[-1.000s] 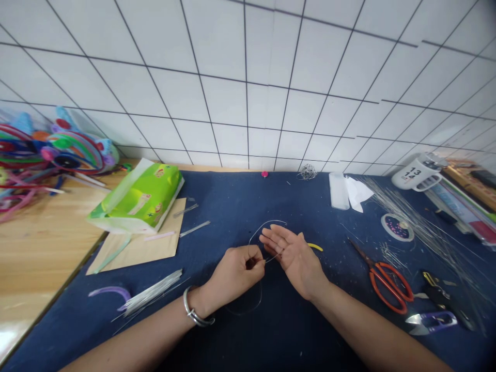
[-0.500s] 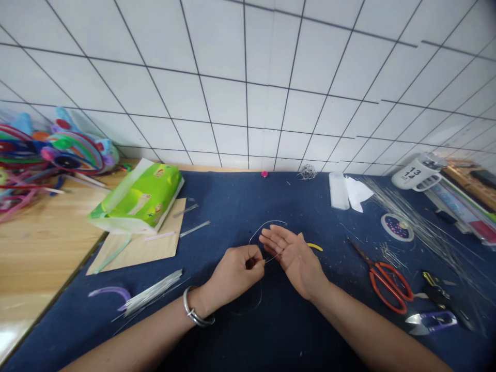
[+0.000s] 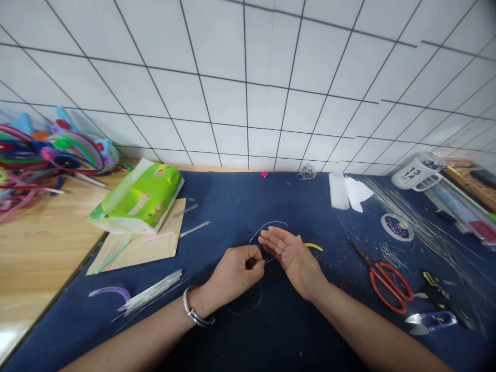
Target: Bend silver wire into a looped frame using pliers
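Note:
My left hand (image 3: 240, 271), with a silver bangle at its wrist, pinches a thin wire (image 3: 267, 224) between thumb and forefinger. The wire curves up above both hands, and a faint loop of it hangs below the left hand over the dark blue mat. My right hand (image 3: 296, 258) is beside it, palm turned up and inward, fingers extended. A short stretch of wire runs from the left fingertips to the right palm. A yellow curved piece (image 3: 313, 247) shows just behind the right hand.
Red-handled scissors (image 3: 391, 287), purple snips (image 3: 434, 322), a pincushion (image 3: 397, 227) and long wires lie on the right. A green tissue pack (image 3: 143, 199), wire bundle (image 3: 153, 292) and purple strip (image 3: 110, 292) are on the left. A mug (image 3: 414, 173) stands at the back right.
My right hand has shifted very slightly, its fingers a touch lower. The left hand has stayed in place on the wire, and the hanging loop has moved a little.

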### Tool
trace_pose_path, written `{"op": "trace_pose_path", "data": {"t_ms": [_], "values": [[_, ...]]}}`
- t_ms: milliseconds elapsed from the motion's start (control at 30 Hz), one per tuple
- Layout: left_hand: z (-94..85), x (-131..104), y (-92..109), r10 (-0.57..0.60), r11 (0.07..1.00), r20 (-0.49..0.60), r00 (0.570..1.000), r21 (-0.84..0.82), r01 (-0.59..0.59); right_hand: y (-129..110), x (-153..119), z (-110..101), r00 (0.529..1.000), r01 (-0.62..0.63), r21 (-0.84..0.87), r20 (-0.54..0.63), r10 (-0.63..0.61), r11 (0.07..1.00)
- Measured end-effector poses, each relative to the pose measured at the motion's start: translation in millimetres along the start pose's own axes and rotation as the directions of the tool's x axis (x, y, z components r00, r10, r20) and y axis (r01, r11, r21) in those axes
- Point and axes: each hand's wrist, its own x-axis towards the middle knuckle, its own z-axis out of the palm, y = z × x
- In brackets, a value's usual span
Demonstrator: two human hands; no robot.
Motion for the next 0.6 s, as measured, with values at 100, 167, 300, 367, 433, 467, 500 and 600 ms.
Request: {"op": "trace_pose_path", "data": {"t_ms": [100,167,300,367,433,467,500,600], "values": [[0.5,-0.8,-0.8,-0.001,1.0,-0.005,1.0,0.004,0.001,0.9,-0.6,0.1,1.0,0.018,-0.028,0.006,-0.018,0.999],[1.2,-1.5,-1.2,-0.003,1.0,-0.012,1.0,0.006,0.003,1.7,-0.9,0.4,0.999,0.033,-0.056,0.006,-0.033,0.998],[2.5,-2.9,0.7,-0.008,1.0,-0.04,0.999,0.009,0.008,3.5,-1.6,0.9,0.999,0.053,-0.126,0.004,-0.052,0.991],[2.6,-3.5,2.4,-0.011,1.0,-0.049,0.999,0.02,0.012,3.8,-2.0,0.9,0.998,0.059,-0.152,0.007,-0.059,0.987],[2.5,-4.0,3.6,-0.015,0.999,-0.053,0.998,0.029,0.017,3.7,-2.3,0.8,0.998,0.065,-0.173,0.011,-0.064,0.983],[2.5,-4.2,3.8,-0.017,0.999,-0.053,0.998,0.032,0.018,3.6,-2.4,0.7,0.998,0.069,-0.181,0.013,-0.067,0.981],[2.5,-4.3,3.8,-0.016,0.999,-0.052,0.999,0.034,0.018,3.4,-2.5,0.6,0.997,0.071,-0.188,0.016,-0.069,0.98],[2.7,-4.7,3.1,-0.006,0.999,-0.044,0.999,0.031,0.008,2.9,-3.0,0.5,0.997,0.071,-0.198,0.022,-0.069,0.978]]}}
